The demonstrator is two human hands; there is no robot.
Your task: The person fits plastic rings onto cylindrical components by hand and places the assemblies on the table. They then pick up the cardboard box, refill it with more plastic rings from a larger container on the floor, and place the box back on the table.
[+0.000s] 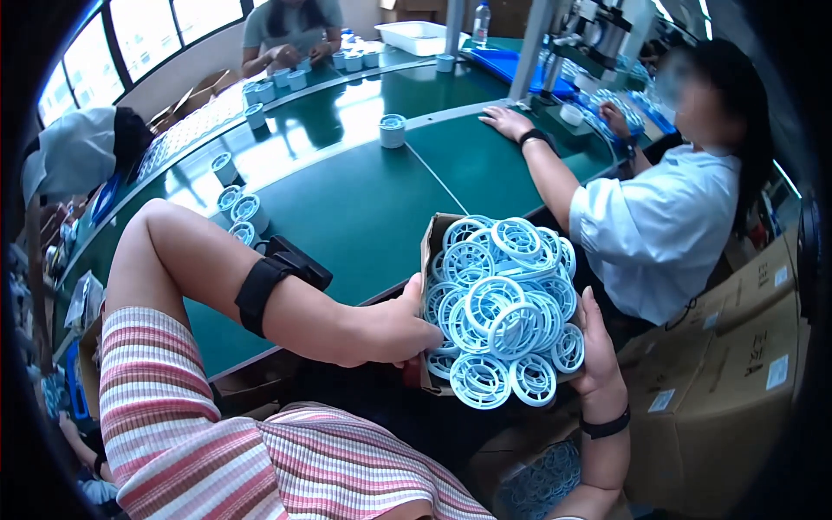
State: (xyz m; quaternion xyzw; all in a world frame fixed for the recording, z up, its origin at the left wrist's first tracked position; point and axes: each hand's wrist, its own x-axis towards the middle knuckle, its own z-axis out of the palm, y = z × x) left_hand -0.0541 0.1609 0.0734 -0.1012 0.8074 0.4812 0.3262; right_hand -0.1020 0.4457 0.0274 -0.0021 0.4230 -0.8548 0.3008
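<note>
A cardboard box (426,247) is heaped with light blue plastic rings (503,303), spoked inside and piled above its rim. My left hand (394,331) grips the box's left side, fingers partly hidden by the wall and thumb near the rings. On the opposite side, my right hand (600,351) holds the box, its fingers up along the edge and its palm beneath the lower right corner. The box is tilted toward me, in front of my body at the near edge of the green work surface (347,204).
Stacks of ringed pieces (393,132) stand on the green surface, several more (246,208) at left. A co-worker's hand (507,124) rests at the far right, beside a press (598,39). Large cartons (728,373) line the right; a container of rings (542,485) sits below.
</note>
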